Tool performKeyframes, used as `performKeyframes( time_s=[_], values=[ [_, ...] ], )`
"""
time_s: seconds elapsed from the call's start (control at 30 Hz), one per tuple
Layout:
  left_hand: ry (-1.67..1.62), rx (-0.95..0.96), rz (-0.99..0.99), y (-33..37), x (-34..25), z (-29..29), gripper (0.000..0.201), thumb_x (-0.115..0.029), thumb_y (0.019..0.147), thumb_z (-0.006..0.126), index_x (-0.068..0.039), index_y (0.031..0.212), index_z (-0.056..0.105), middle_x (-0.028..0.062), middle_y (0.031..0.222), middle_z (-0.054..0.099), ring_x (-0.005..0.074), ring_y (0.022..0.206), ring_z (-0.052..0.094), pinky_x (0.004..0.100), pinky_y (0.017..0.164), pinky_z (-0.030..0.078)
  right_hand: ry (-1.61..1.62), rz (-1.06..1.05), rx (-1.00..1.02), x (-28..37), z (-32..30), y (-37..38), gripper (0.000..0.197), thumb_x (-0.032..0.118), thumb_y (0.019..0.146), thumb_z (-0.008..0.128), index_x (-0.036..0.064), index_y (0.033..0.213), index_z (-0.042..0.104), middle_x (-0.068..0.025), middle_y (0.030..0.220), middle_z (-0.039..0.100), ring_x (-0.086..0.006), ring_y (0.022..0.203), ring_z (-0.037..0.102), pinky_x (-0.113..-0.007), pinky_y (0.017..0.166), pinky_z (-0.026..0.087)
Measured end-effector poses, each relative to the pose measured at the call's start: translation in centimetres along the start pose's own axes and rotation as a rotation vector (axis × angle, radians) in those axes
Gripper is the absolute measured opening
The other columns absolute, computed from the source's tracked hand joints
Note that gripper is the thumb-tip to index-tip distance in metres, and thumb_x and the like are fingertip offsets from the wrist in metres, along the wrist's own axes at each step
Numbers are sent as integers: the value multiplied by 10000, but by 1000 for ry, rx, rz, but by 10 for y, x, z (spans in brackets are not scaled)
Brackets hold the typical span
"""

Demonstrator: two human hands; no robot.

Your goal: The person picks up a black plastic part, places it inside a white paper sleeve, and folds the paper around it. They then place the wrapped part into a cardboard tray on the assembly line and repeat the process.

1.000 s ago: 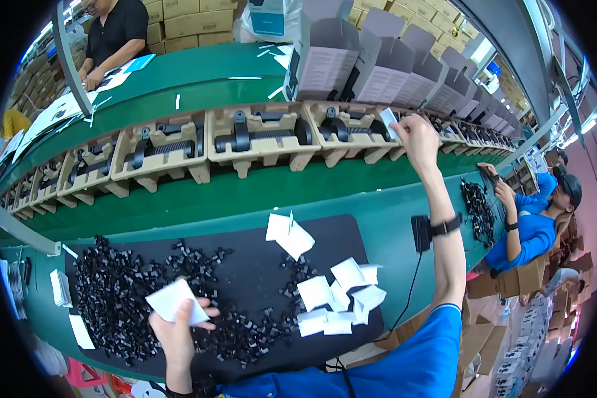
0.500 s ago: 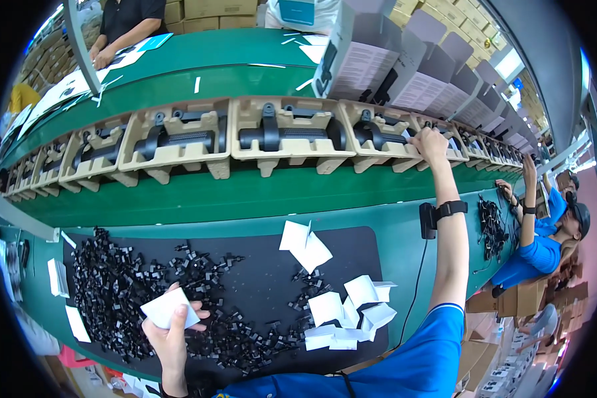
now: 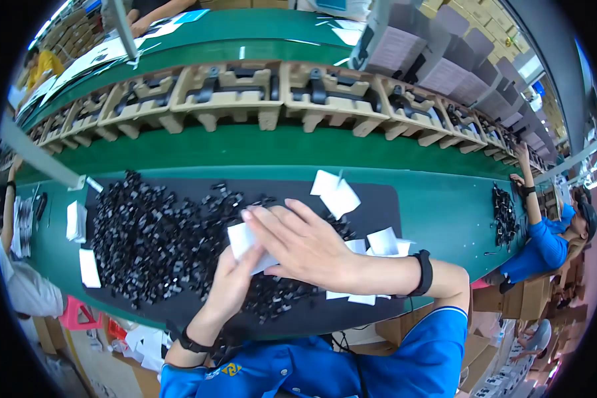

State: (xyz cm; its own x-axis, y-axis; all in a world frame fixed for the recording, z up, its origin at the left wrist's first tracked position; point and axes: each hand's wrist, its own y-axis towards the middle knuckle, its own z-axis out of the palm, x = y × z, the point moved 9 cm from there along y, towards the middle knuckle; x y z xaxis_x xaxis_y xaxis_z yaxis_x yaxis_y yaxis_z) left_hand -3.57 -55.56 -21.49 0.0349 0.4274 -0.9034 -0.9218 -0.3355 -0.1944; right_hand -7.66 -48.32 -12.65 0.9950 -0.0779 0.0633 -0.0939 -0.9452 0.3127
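My left hand [image 3: 231, 282] holds a small stack of white folded paper sheets [image 3: 240, 237] above the dark mat [image 3: 380, 205]. Over the sheets lies my right hand [image 3: 315, 245], its fingers stretched out and touching the paper; part of the left hand's fingers is hidden behind it. Small black plastic parts [image 3: 152, 229] are heaped on the mat beside and beneath my hands. Folded white papers [image 3: 382, 243] lie by my right forearm, and other white papers [image 3: 338, 196] lie farther back on the mat.
Beyond the mat runs a row of brown pulp trays [image 3: 270, 118] with black devices in them. Open grey cartons [image 3: 395, 50] stand behind. A metal post [image 3: 46, 156] rises at left. A co-worker in blue [image 3: 544, 242] sits at right near black cables [image 3: 504, 215].
My right hand has come back from the tray row onto the paper in my left hand. The left hand has moved right and up; the whole view has shifted.
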Motion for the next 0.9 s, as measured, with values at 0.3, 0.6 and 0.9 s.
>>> performKeyframes(
  time_s=[0.3,0.6,0.9],
  values=[
    [129,98,205,-32,-36,13,292,-84,930,489,29,1199,486,71,1105,586,127,1010,558,269,859,450,246,90,-34,28,-25,1,827,237,627,752,10,1327,375,-138,1342,384,-297,1092,462,-415,949,384],
    [-25,89,236,-58,-30,-5,257,-88,929,495,38,1150,537,70,1051,614,120,965,578,252,817,471,-326,-153,-257,85,-40,-11,584,193,648,743,53,1184,558,-93,1199,511,-227,1005,462,-387,859,442],
    [128,239,-8,-68,6,-2,294,-107,935,482,27,1191,540,80,1039,629,105,887,601,237,698,524,-93,-181,-180,89,-47,-21,389,138,654,722,29,1021,653,-74,1038,596,-136,601,493,-284,591,469]
  ],
)
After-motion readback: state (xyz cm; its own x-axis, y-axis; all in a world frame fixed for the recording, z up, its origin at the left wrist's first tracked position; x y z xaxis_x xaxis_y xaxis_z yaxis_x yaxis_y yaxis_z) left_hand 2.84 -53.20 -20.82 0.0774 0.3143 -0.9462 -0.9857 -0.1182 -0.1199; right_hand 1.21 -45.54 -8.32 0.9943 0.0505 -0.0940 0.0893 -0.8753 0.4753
